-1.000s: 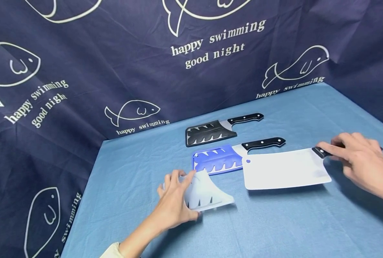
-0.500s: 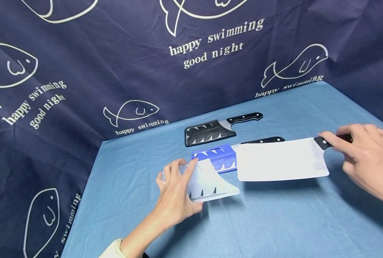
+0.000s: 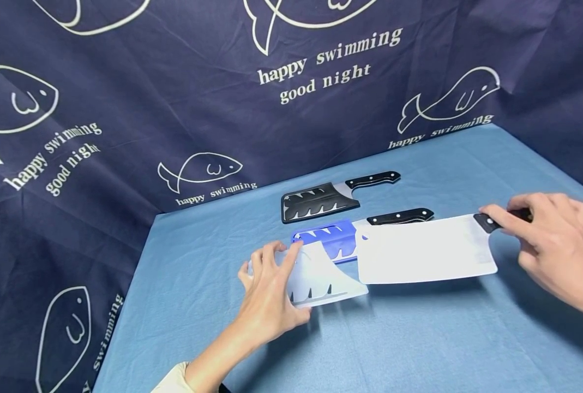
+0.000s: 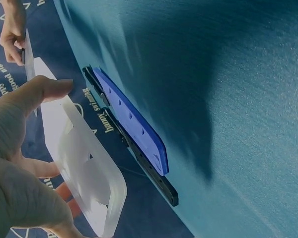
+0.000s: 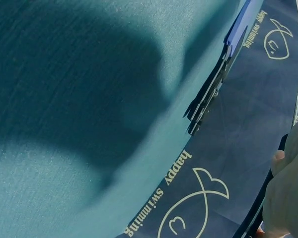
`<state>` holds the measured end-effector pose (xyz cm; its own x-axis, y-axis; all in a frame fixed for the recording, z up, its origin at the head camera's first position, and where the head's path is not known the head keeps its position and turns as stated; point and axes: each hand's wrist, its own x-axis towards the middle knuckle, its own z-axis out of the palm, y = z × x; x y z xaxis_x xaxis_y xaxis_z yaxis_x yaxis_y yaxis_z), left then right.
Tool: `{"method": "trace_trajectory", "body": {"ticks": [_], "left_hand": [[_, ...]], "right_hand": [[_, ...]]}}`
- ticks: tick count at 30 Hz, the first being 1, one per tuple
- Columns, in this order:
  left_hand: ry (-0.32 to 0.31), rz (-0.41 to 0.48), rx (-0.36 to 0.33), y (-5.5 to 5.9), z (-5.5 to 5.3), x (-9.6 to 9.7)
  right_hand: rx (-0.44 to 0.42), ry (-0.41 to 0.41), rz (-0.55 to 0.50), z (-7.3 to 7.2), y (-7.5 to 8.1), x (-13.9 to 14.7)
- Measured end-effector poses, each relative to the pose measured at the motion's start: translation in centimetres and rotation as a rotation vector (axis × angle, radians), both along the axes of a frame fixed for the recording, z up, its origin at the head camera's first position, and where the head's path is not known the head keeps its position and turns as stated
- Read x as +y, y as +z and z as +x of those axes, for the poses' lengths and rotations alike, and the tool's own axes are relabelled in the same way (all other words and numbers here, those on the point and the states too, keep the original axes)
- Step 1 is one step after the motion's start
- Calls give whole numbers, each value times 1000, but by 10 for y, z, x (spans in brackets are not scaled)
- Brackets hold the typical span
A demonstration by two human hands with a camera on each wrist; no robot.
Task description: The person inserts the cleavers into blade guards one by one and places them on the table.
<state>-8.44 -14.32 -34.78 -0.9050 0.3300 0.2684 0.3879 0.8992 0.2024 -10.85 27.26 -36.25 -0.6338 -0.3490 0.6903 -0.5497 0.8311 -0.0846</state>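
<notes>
My left hand [image 3: 269, 295] grips a white, translucent blade cover [image 3: 318, 275] by its closed end, fingers at the far edge and thumb at the near edge. Above the tabletop, its flared end points right, toward a cleaver. That cleaver [image 3: 424, 251] has a broad bright blade and a black riveted handle [image 5: 260, 196], which my right hand [image 3: 553, 245] holds. The blade lies level, its front end right at the cover's mouth in the head view. In the left wrist view, the thumb [image 4: 57, 89] presses along one edge of the cover.
Behind the held things, a cleaver in a blue cover [image 3: 328, 234] lies on the blue cloth-covered table [image 3: 198, 305], partly hidden by the blade. Farther back lies another cleaver in a black cover [image 3: 316, 204]. A dark blue curtain [image 3: 124, 109] with fish drawings hangs behind the table.
The cleaver has moved left toward the cover, rising and then dipping slightly. My left hand has lifted the cover a little, up and to the right. Both covered cleavers have stayed put.
</notes>
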Motion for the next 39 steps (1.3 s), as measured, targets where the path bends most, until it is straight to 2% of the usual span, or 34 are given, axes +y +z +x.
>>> {"method": "trace_trajectory", "body": {"ticks": [6,13,20,31,39], "left_hand": [[-5,4,-4,1,-1,1],[-7,9,-14,1,-1,2],[-8,6,-16,1,0,2],[-34,12,8,-3,-1,3],[5,8,8,-4,-1,0]], "right_hand": [[-16,13,-12,2,0,-2],[58,22,-23,1,3,-4],[25,3,8,3,4,-3],[65,22,-18,4,6,-6],[70,15,-15,5,9,-8]]}}
